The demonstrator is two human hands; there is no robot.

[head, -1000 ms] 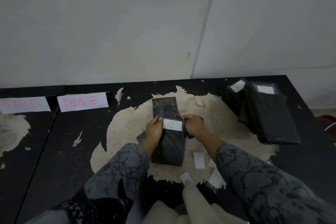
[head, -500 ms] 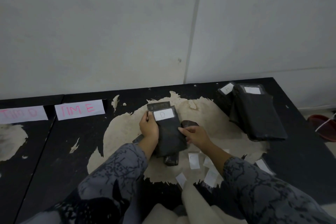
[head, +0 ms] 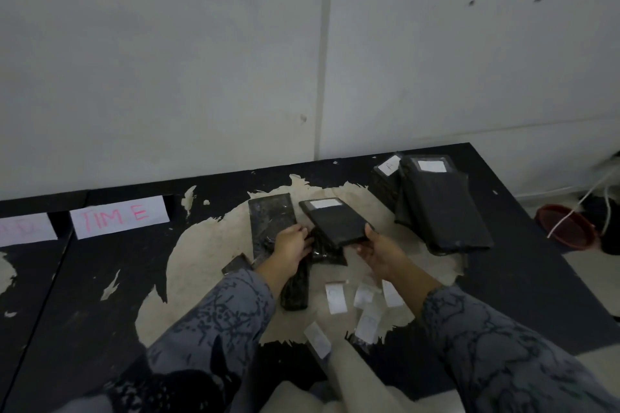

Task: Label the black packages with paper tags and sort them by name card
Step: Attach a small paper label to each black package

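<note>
My right hand (head: 379, 250) holds a tagged black package (head: 335, 222) from below, lifted and tilted above the table, its white paper tag (head: 323, 203) at the far end. My left hand (head: 292, 245) rests on a shiny untagged black package (head: 271, 216) lying on the worn patch of the table; more dark packages (head: 295, 288) lie under and below that hand. A stack of tagged black packages (head: 439, 208) sits at the back right. Several loose paper tags (head: 335, 297) lie near my right forearm. A name card reading TIM E (head: 119, 216) lies at the left.
A second name card (head: 25, 228), partly cut off, lies at the far left. The black table (head: 84, 278) has a pale worn patch in the middle and meets a white wall behind. A red bowl (head: 565, 225) and white cable sit on the floor at right.
The tagged package has passed from both hands to my right hand alone and moved right, lifted off the pile. My left hand has dropped onto the untagged packages. The view has swung up and right.
</note>
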